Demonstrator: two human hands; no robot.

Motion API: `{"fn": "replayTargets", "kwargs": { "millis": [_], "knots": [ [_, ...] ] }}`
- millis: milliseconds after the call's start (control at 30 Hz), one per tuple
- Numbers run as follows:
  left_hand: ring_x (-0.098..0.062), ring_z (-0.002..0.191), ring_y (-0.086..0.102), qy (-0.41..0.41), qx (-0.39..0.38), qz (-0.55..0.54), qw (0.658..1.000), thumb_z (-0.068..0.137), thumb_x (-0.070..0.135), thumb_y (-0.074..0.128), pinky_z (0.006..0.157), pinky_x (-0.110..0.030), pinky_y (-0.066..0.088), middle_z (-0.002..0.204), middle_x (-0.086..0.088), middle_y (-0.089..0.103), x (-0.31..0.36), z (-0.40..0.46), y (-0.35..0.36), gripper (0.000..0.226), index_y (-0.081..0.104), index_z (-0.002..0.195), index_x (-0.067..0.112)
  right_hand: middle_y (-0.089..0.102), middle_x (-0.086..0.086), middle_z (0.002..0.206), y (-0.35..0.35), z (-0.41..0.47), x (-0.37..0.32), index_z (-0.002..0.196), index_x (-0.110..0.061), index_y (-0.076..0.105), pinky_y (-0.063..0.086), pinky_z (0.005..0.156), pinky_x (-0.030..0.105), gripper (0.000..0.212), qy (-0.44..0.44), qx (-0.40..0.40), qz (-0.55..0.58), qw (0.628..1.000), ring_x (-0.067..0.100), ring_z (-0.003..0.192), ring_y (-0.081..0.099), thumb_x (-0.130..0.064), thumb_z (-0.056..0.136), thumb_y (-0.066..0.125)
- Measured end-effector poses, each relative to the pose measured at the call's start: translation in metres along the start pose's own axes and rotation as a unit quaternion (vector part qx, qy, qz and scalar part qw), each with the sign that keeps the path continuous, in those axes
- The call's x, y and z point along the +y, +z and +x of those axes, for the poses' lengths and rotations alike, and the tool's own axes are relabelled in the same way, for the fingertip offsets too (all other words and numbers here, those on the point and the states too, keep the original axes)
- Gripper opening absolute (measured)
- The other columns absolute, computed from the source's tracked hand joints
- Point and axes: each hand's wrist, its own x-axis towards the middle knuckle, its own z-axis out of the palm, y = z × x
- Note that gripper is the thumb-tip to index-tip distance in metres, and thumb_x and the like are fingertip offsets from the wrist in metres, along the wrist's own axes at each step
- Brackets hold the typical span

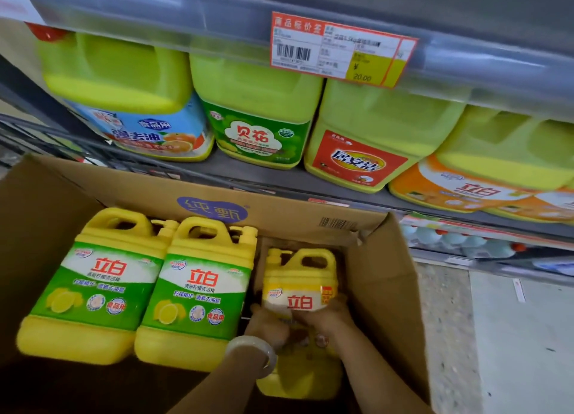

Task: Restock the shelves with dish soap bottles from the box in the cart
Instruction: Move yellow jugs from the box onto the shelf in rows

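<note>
An open cardboard box (388, 289) holds yellow dish soap bottles lying on their backs. Two with green labels lie side by side, one at the left (93, 286) and one in the middle (198, 295). A third yellow bottle (299, 277) lies lower in the right part of the box. My left hand (268, 323), with a pale bangle on the wrist, grips its left side. My right hand (329, 315) grips its right side around the label. The bottle's lower half is partly hidden by my hands and arms.
The shelf (279, 177) just behind the box carries a row of large yellow-green detergent jugs (257, 115). A red price tag (338, 50) hangs on the shelf edge above. A lower shelf with small goods (466, 239) and grey floor (512, 336) lie to the right.
</note>
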Motion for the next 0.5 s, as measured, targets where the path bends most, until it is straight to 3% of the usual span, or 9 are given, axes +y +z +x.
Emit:
{"fn": "replayTargets", "kwargs": {
  "millis": [67, 100, 267, 333, 433, 500],
  "knots": [
    [-0.019, 0.090, 0.065, 0.019, 0.001, -0.007, 1.000, 0.068, 0.019, 0.083, 0.079, -0.028, 0.055, 0.102, -0.007, 0.069, -0.004, -0.010, -0.001, 0.050, 0.062, 0.111, 0.006, 0.052, 0.004, 0.132, -0.005, -0.004, -0.002, 0.133, -0.010, 0.041, 0.043, 0.098, 0.028, 0.085, 0.006, 0.007, -0.011, 1.000, 0.022, 0.123, 0.052, -0.036, 0.065, 0.084],
    [-0.017, 0.087, 0.064, 0.021, -0.004, -0.033, 0.999, 0.065, 0.020, 0.085, 0.076, -0.025, 0.052, 0.097, -0.005, 0.069, -0.007, -0.015, -0.002, 0.045, 0.066, 0.105, 0.008, 0.054, 0.005, 0.131, -0.008, -0.006, -0.004, 0.131, -0.008, 0.040, 0.044, 0.098, 0.029, 0.083, 0.002, 0.017, -0.010, 1.000, 0.022, 0.121, 0.053, -0.031, 0.065, 0.085],
    [-0.002, 0.068, 0.062, 0.046, 0.022, -0.088, 0.995, 0.052, 0.025, 0.092, 0.050, -0.008, 0.044, 0.078, 0.008, 0.069, -0.015, -0.052, -0.005, 0.049, 0.071, 0.093, 0.009, 0.056, 0.003, 0.128, -0.020, -0.041, -0.015, 0.132, -0.008, 0.039, 0.047, 0.096, 0.029, 0.100, -0.035, 0.013, -0.045, 0.998, 0.021, 0.120, 0.055, -0.042, 0.052, 0.088],
    [0.002, 0.062, 0.061, 0.058, 0.054, -0.076, 0.994, 0.040, 0.038, 0.094, 0.043, -0.007, 0.042, 0.076, 0.005, 0.070, -0.008, -0.074, -0.011, 0.061, 0.067, 0.087, 0.010, 0.058, 0.005, 0.126, -0.028, -0.059, -0.014, 0.129, -0.009, 0.040, 0.049, 0.096, 0.034, 0.101, -0.056, 0.029, -0.013, 0.998, 0.022, 0.118, 0.056, -0.040, 0.047, 0.090],
    [-0.005, 0.079, 0.069, 0.124, 0.075, -0.091, 0.985, 0.011, 0.060, 0.091, 0.069, -0.024, 0.058, 0.093, 0.000, 0.073, -0.004, -0.081, -0.018, 0.104, 0.062, 0.099, 0.013, 0.059, 0.007, 0.121, -0.045, -0.088, -0.015, 0.123, -0.008, 0.038, 0.050, 0.093, 0.041, 0.091, -0.101, 0.056, 0.059, 0.992, 0.025, 0.113, 0.058, -0.028, 0.052, 0.091],
    [-0.009, 0.084, 0.068, 0.148, 0.080, -0.090, 0.982, 0.016, 0.049, 0.095, 0.075, -0.032, 0.058, 0.090, 0.003, 0.072, 0.007, -0.103, -0.032, 0.097, 0.058, 0.100, 0.016, 0.060, 0.005, 0.116, -0.055, -0.109, -0.023, 0.121, -0.008, 0.037, 0.052, 0.089, 0.042, 0.090, -0.143, 0.070, 0.086, 0.984, 0.023, 0.109, 0.059, -0.025, 0.052, 0.092]
  ]
}}
